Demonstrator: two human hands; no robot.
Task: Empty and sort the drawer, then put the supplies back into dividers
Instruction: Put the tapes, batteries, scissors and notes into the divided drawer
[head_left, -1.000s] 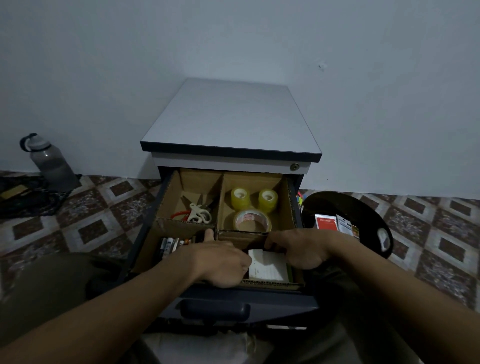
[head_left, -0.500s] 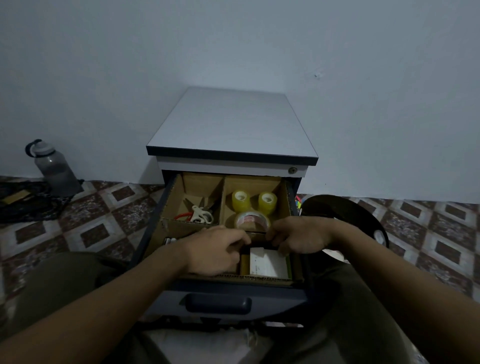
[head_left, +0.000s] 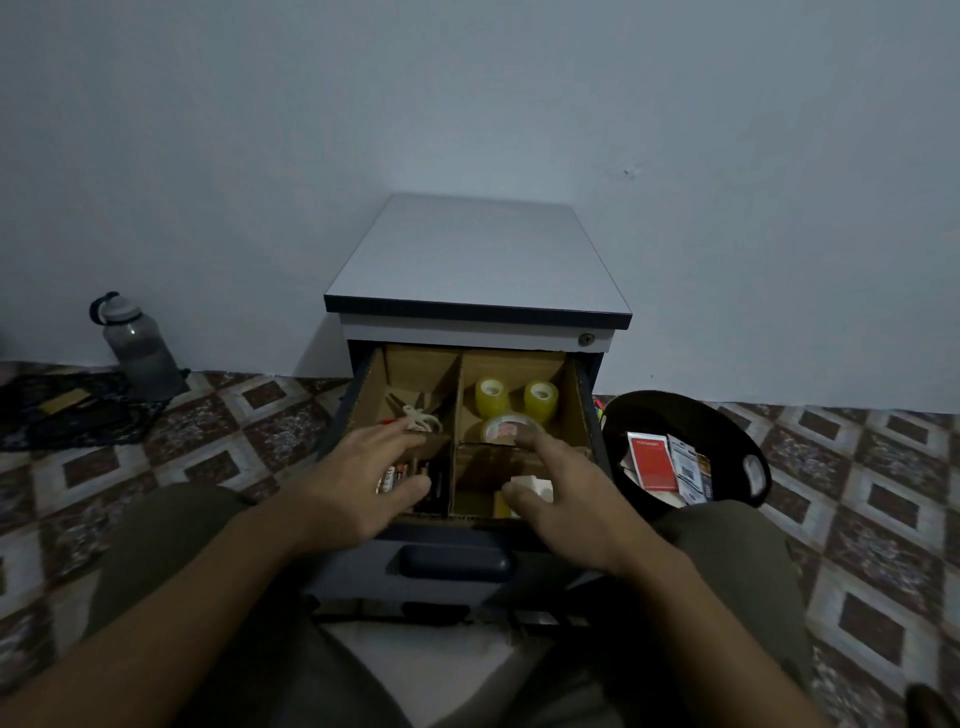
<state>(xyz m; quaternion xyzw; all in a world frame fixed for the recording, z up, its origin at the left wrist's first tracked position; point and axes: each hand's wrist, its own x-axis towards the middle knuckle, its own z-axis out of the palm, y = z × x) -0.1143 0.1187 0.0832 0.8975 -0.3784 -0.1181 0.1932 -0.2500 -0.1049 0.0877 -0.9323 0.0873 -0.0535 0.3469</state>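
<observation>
**A:** What has changed in the last second?

**B:** Both hands have let go. A second ago they were curled and pressing low at the front of the drawer, knuckles nearly together. Now the left hand and the right hand are lifted and apart, with fingers spread wide and nothing held in either.

**A:** Where are they now?

**B:** The left hand hovers over the 7 o'clock compartment, where the batteries now show. The right hand is over the 5 o'clock compartment, its thumb just beside the white pad lying there. I cannot tell whether the thumb touches it.

**A:** And the rest of the supplies?

**B:** They sit inside the cardboard dividers. What look like scissors are at 11 o'clock. Two yellow tape rolls stand at 1 o'clock, with a wider roll lying flat in front of them.

**A:** So the task is nearly done?

**B:** I'd say this placement is finished, since the spread fingers read as a release. It isn't over, though. The black basket on the floor at 3 o'clock of the drawer holds packets. If those belong in the drawer, the right hand is the nearer one to reach them.
</observation>
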